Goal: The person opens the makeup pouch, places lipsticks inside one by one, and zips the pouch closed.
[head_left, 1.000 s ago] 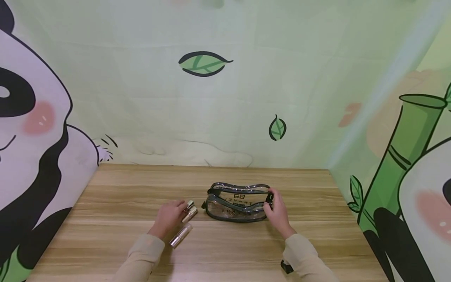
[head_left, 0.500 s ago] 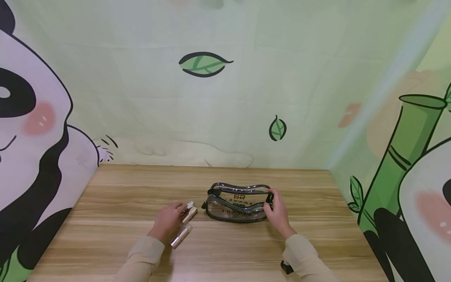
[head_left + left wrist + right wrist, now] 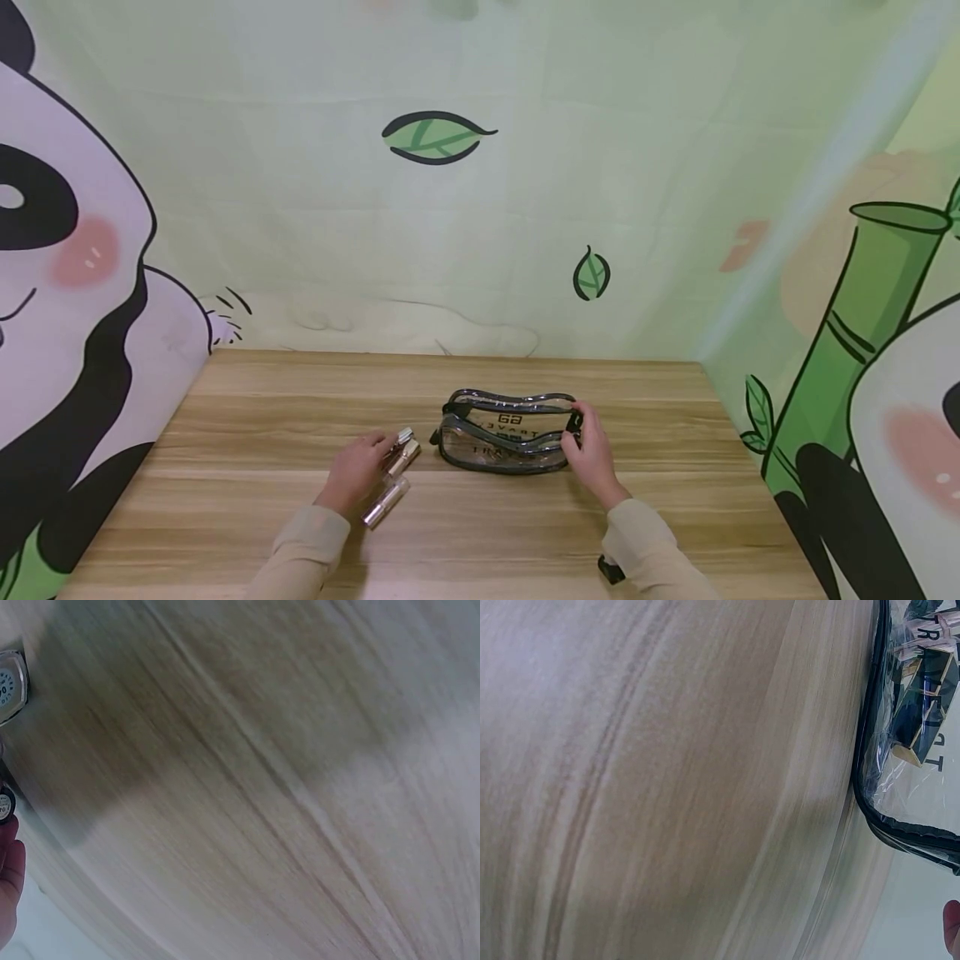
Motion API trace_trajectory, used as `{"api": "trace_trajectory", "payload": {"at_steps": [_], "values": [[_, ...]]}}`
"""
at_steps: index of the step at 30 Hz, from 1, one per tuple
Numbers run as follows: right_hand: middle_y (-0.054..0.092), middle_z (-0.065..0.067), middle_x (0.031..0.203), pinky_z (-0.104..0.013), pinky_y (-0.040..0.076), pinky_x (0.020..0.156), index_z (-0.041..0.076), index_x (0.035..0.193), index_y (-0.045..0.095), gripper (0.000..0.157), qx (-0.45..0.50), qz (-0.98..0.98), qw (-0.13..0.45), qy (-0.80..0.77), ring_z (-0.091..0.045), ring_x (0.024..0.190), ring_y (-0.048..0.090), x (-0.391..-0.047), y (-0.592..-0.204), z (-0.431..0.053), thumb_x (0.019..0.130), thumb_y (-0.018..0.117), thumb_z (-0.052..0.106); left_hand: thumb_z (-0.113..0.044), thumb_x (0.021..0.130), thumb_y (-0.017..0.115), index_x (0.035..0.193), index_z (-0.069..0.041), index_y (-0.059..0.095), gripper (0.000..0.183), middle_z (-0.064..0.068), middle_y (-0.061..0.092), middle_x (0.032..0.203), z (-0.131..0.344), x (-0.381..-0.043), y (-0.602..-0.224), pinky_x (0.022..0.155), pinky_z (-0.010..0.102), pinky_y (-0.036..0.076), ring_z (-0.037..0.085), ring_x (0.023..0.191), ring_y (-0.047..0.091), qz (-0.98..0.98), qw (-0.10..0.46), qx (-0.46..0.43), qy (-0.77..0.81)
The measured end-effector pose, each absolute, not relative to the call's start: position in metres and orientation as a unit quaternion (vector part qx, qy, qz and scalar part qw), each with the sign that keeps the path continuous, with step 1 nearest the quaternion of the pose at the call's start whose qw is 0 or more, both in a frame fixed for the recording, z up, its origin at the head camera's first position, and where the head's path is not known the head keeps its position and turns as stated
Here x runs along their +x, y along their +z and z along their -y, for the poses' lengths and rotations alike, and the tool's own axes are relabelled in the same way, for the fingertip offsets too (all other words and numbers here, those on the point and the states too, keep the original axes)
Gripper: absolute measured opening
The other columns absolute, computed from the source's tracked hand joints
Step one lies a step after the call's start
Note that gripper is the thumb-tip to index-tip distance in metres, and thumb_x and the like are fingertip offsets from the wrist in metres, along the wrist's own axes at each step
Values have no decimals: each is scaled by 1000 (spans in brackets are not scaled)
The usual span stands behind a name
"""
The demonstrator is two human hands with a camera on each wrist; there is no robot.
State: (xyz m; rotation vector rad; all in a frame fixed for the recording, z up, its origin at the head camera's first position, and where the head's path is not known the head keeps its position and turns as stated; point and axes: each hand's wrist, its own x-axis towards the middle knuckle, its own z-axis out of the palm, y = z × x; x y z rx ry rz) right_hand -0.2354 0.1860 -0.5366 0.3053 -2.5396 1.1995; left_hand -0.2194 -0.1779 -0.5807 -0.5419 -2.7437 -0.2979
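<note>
My left hand [image 3: 356, 471] pinches the farthest lipstick-like tube [image 3: 405, 436], whose shiny end shows past the fingers. Close beside it lies a gold tube [image 3: 405, 458], and a silvery-pink tube [image 3: 386, 503] rests nearer the front. The left wrist view catches fingers [image 3: 9, 877] at a dark round end with a label, and a squarish labelled end above. A clear pouch [image 3: 495, 458] with black trim stands with its top parted. My right hand [image 3: 596, 458] grips its right end, thumb on the near side. Through its plastic, the right wrist view shows a black-and-gold item [image 3: 922, 709].
The wooden table [image 3: 285, 392] reaches back to a printed cloth backdrop [image 3: 300, 208] with pandas, leaves and bamboo. A small black object [image 3: 611, 570] sits at the right sleeve cuff.
</note>
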Motion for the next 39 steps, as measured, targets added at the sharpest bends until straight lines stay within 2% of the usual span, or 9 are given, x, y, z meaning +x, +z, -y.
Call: {"api": "trace_trajectory", "payload": {"at_steps": [12,25,33,39], "values": [[45,-20,122,-40,46,74,0,124,37,46,112,886,160,421,-32,94,51,-236,-538,-186,79,46,5,0,67,65,110,-10,59,45,13,60,99,174,-218,-578,68,44,50,33,88,56,969,144,-166,-117],[44,-19,125,-44,45,80,1,125,36,47,104,888,148,424,-33,100,50,-236,-539,-187,80,46,6,2,58,68,116,-8,56,60,14,57,107,173,-218,-564,75,44,49,33,92,53,968,140,-151,-144],[44,-20,124,-42,47,76,1,125,36,47,105,887,149,424,-33,98,50,-237,-539,-187,80,47,5,7,68,57,118,-7,55,52,15,57,107,173,-225,-554,81,43,47,33,93,54,966,150,-162,-134],[44,-20,123,-44,46,78,0,124,36,47,107,888,152,422,-33,100,50,-236,-539,-187,79,46,6,7,69,57,117,-6,55,49,15,58,105,170,-227,-547,80,44,48,35,92,54,960,170,-178,-136]]}}
